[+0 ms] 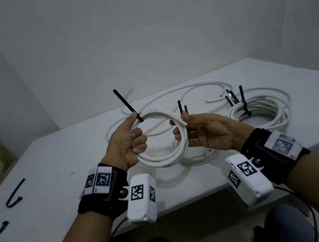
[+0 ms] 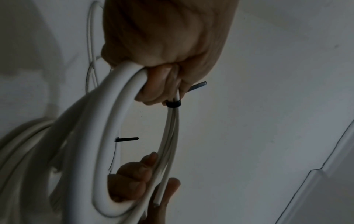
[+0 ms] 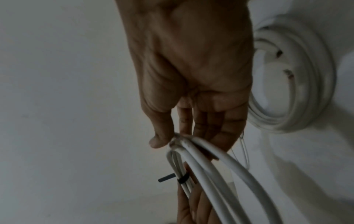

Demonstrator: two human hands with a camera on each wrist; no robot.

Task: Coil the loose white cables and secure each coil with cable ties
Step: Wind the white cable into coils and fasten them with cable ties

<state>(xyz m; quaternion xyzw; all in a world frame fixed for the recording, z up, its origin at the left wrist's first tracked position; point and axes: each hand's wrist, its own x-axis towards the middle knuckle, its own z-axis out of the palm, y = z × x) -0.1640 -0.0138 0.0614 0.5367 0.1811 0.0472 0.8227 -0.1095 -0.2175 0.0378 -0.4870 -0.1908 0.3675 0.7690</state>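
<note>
Both hands hold a small white cable coil [image 1: 165, 158] in the air above the white table [image 1: 54, 160]. My left hand [image 1: 137, 133] grips its left side, fingers curled through the loop. A black cable tie [image 1: 128, 107] is wrapped round the strands just above that grip, its tail pointing up and left. My right hand [image 1: 178, 126] pinches the coil's right side between thumb and fingers. The left wrist view shows the coil [image 2: 118, 121] and the tie's band [image 2: 173, 104] beside the fingers. In the right wrist view, the thumb presses the strands [image 3: 201, 151], with the tie [image 3: 182, 178] below.
A tied coil [image 1: 259, 111] with several black tie tails lies at the right. Another coil [image 1: 199, 157] sits under my hands. Loose white cable [image 1: 171, 94] loops across the back. Spare black ties [image 1: 14, 193] lie at the table's left edge.
</note>
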